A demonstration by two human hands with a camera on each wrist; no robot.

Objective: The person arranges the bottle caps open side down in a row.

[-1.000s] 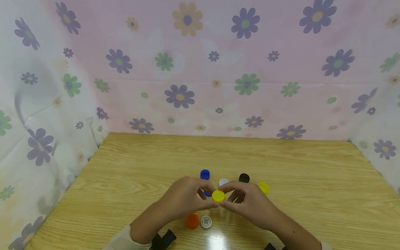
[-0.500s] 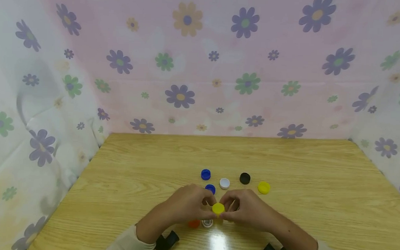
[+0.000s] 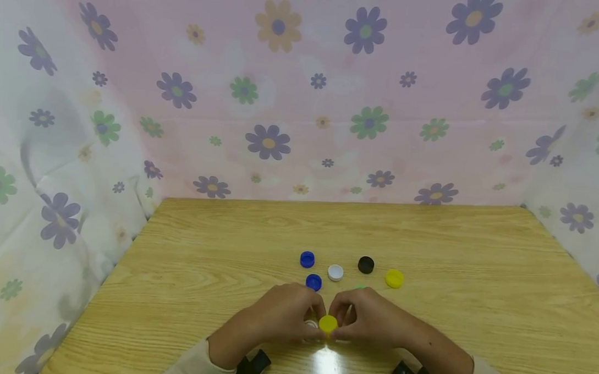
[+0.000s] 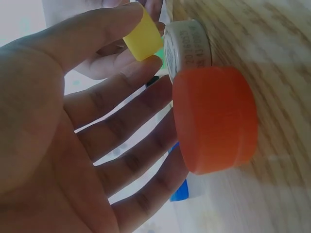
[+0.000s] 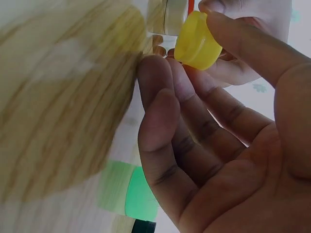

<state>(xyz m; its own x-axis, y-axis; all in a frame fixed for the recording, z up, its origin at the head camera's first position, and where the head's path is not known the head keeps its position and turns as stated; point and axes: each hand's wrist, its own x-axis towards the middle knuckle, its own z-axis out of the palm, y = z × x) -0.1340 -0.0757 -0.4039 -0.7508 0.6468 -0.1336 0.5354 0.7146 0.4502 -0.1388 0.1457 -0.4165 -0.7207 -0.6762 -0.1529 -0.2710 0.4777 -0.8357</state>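
Observation:
A yellow cap (image 3: pixel 328 324) is pinched between both hands just above the wooden table, its flat top facing up. The left hand (image 3: pixel 280 314) grips its left side with thumb and index finger; the right hand (image 3: pixel 374 319) grips its right side the same way. In the left wrist view the yellow cap (image 4: pixel 143 34) lies between thumb and fingertip, and an orange cap (image 4: pixel 216 119) and a white cap with print (image 4: pixel 189 46) stand close by the other fingers. The right wrist view shows the yellow cap (image 5: pixel 198 41) at the right thumb and fingers.
Beyond the hands lie two blue caps (image 3: pixel 307 259), a white cap (image 3: pixel 335 273), a black cap (image 3: pixel 366 265) and another yellow cap (image 3: pixel 394 278). A green cap (image 5: pixel 141 194) is partly hidden by the right hand in the head view. Black devices sit beneath both wrists.
Both hands have moved down and nearer the body with the yellow cap between them. The left hand now covers the orange cap in the head view.

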